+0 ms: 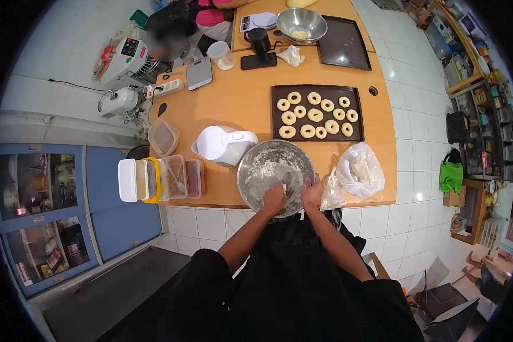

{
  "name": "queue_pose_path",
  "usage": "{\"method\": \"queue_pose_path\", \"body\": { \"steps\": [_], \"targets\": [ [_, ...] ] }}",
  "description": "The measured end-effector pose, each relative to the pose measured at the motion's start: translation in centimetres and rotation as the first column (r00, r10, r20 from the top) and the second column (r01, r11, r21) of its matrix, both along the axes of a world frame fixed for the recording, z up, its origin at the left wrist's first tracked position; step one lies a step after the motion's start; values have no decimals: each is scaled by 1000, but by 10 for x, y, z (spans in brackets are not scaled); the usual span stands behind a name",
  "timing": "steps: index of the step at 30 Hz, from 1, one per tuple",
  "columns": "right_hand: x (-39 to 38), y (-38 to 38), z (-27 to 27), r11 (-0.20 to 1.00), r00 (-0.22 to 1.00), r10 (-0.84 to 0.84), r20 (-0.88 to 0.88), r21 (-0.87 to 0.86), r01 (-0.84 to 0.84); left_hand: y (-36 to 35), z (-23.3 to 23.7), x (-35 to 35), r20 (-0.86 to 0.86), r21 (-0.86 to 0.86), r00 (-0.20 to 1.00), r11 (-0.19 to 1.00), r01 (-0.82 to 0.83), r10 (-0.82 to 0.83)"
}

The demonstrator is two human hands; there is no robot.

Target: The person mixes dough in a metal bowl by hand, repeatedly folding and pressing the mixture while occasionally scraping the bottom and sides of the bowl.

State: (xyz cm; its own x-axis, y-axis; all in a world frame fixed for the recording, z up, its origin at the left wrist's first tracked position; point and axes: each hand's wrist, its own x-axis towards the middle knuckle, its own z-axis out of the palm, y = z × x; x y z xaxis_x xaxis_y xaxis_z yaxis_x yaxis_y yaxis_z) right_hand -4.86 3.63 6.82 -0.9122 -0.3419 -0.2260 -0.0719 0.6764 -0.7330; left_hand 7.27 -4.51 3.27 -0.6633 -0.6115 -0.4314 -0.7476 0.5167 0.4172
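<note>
A large steel bowl [262, 165], its inside smeared with flour or dough residue, stands at the table's front edge. My left hand [275, 197] is inside the bowl near its front wall, fingers curled; what they hold, if anything, is too small to make out. On the bowl's right rim my right hand [312, 194] is closed. Just beyond the bowl lies a dark tray [356, 135] with several dough rings [315, 115]. A white pitcher [219, 147] stands to the left, touching or close to the bowl. Right of my right hand are crumpled plastic [332, 192] and a plastic bag [361, 171].
Plastic containers [172, 175] line the table's front left. Farther back are a scale [199, 73], a black kettle [259, 41], a phone [259, 61], another steel bowl [302, 24] and a dark tray [343, 43]. A person [214, 24] is at the back left.
</note>
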Motion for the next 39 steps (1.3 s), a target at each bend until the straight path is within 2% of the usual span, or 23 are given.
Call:
{"method": "queue_pose_path", "body": {
  "steps": [3,5,6,9,12,15,17,21,24,27,33,37,39],
  "targets": [
    [-1,1,-5,1000,1000,19,18,-16,-19,-11,16,6,-49,206,999,978,30,-20],
    [-1,1,-8,1000,1000,11,14,-26,-10,-19,-3,16,-88,304,995,950,71,-46],
    [-1,0,-8,1000,1000,-4,1,-24,4,-24,-20,22,-109,351,992,932,91,-56],
    [0,-2,-1,999,1000,-6,4,-38,7,-44,-99,44,-377,304,896,883,357,-233],
    [0,1,-11,999,1000,-5,-10,-33,5,-39,-30,23,-290,232,954,961,153,-82],
    [-1,-1,-16,999,999,27,-17,-32,-28,-8,3,7,-168,1,986,1000,11,-10],
    [-2,0,-13,999,999,39,-27,-30,-39,0,15,-3,-158,-25,987,999,35,-38],
    [0,-1,0,996,998,47,-31,-68,-49,7,9,-8,-249,-46,969,999,-17,5],
    [2,-1,7,989,999,35,-27,-141,-38,1,4,-19,-420,-213,906,976,-52,-44],
    [1,-1,-3,991,998,45,-37,-126,-49,-10,-12,-39,-125,-242,980,963,118,-152],
    [1,1,-8,988,999,44,-24,-150,-47,-19,-25,-59,-425,-267,905,952,-149,23],
    [4,-2,-7,1000,998,15,-59,1,-15,-31,-40,-74,-329,-277,923,915,-294,198],
    [7,-4,-3,999,999,-30,-23,-45,29,-26,-38,-71,-386,-278,901,906,-318,197]
  ]
}}
